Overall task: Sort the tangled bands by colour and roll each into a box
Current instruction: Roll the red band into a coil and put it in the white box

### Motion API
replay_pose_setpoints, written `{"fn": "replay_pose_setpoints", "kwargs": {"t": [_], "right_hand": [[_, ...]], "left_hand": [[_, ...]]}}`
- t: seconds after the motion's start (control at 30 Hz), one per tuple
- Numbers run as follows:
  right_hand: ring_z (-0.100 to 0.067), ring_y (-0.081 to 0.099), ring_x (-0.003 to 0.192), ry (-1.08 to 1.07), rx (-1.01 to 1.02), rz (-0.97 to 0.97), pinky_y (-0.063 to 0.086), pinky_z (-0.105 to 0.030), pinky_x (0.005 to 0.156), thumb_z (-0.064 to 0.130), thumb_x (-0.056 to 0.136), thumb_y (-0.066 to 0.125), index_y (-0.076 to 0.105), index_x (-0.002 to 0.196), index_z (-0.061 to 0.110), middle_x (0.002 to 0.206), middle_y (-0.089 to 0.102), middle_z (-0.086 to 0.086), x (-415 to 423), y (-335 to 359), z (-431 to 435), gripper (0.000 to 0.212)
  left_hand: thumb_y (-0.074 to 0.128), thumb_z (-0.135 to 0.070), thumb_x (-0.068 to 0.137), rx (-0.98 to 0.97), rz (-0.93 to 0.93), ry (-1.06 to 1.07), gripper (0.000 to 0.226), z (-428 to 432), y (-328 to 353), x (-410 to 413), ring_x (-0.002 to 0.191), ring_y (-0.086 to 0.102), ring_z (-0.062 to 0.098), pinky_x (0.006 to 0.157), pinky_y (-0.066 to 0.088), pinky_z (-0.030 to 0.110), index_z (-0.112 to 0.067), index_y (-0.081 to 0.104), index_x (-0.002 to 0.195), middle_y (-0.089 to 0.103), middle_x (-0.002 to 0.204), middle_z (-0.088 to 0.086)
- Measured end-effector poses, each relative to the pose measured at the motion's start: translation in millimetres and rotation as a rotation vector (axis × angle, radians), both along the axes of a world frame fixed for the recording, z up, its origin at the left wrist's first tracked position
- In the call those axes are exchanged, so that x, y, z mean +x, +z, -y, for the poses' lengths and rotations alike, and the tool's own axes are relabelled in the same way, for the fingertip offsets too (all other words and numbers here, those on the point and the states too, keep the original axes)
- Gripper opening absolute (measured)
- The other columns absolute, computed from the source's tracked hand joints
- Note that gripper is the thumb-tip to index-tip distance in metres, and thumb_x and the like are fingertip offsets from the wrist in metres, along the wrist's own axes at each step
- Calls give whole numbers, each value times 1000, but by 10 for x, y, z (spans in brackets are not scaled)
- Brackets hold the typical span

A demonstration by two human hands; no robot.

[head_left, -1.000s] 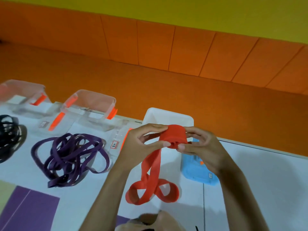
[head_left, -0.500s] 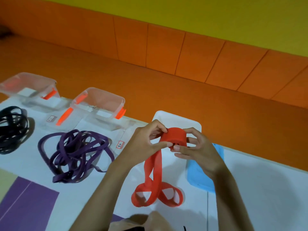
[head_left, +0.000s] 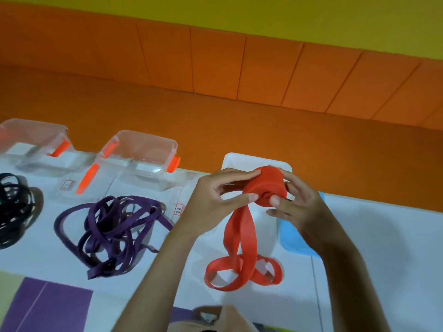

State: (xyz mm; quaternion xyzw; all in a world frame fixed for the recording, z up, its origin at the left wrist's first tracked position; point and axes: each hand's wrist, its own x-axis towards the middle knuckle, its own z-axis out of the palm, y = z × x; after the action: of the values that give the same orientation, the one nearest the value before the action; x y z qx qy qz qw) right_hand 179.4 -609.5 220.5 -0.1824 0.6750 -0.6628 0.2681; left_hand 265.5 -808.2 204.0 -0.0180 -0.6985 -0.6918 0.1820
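Both hands are up over the table, each curled onto the half-wound roll of the red band [head_left: 265, 188]; the left hand [head_left: 211, 202] pinches its near side between thumb and fingertips, the right hand [head_left: 299, 212] presses a thumb on the coil's end face with its fingers wrapped behind. The roll hovers just in front of the white box [head_left: 230, 161]; the unwound tail hangs down and lies on the table [head_left: 383, 236] in two crossed loops.

The risk, as I see it, is that crossing; if it is drawn up as it lies, a twist gets wound into the coil and it bulges. The band also looks springy; a slackened pinch could let the turns burst loose or slide out sideways.

The purple bands [head_left: 112, 233] and black bands [head_left: 12, 207] lie in heaps to the left, near two clear boxes [head_left: 143, 152].

A small red-edged label [head_left: 179, 209] and a second label [head_left: 67, 185] carry writing; it is too small to read.
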Motion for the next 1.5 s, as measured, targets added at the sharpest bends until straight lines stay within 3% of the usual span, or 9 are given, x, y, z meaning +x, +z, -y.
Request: {"fn": "replay_pose_setpoints", "kwargs": {"t": [0.2,0.37,0.57,0.7,0.83,0.93,1.13,1.3,1.5], "right_hand": [[-37,77,105,-86,-160,106,64,-41,84,35,60,100,75,113,25,116,75,-20,115,188,-110,59],[-38,75,109,-83,-283,232,63,-41,86,16,66,93,71,111,19,114,72,-28,216,179,-30,50],[-28,76,105,-72,45,-23,63,-39,91,42,68,91,74,103,31,109,77,-5,251,193,6,41],[-31,78,99,-90,-15,-45,65,-35,79,43,67,95,70,115,31,110,76,-6,261,251,63,55],[-34,78,99,-143,-166,67,66,-39,77,30,68,97,75,98,22,115,72,-22,270,348,169,39],[-34,78,99,-164,-305,167,65,-39,78,25,68,91,68,102,14,116,73,-25,265,389,281,43],[-38,75,110,-33,-360,209,63,-38,87,12,78,86,65,118,3,121,74,-24,229,412,344,47],[-17,75,88,-41,-18,-39,58,-22,72,26,77,88,80,106,23,107,79,-2,251,428,314,31],[-37,79,93,-125,-100,70,64,-35,76,45,66,99,74,117,26,109,77,-15,238,327,206,60]], "left_hand": [[89,-8,80,146,-47,-38,39,-114,156,-56,113,74,18,95,56,23,-30,79,110,78,116,-2],[85,-10,84,135,-45,-142,45,-26,137,2,126,68,21,106,53,29,-30,78,125,74,128,-2],[82,-19,90,28,-17,-77,41,49,126,124,123,69,21,101,56,27,-35,76,127,74,127,-7],[88,-16,85,15,-29,-12,38,94,188,159,112,72,21,96,58,28,-33,73,115,75,117,-4],[91,-19,77,139,-55,32,27,146,315,170,108,74,16,91,57,25,-29,75,96,78,109,-2],[90,-16,82,152,-41,-17,30,236,394,179,122,71,20,100,55,26,-25,82,109,76,125,2],[84,-13,86,156,-46,-32,35,350,560,185,121,70,16,98,55,22,-21,81,120,76,126,-1],[83,0,85,122,-60,60,27,253,469,155,122,71,17,99,54,23,-19,84,104,78,121,0],[86,-18,79,204,14,21,27,175,390,23,119,72,17,93,56,22,-14,84,106,78,120,2]]}}
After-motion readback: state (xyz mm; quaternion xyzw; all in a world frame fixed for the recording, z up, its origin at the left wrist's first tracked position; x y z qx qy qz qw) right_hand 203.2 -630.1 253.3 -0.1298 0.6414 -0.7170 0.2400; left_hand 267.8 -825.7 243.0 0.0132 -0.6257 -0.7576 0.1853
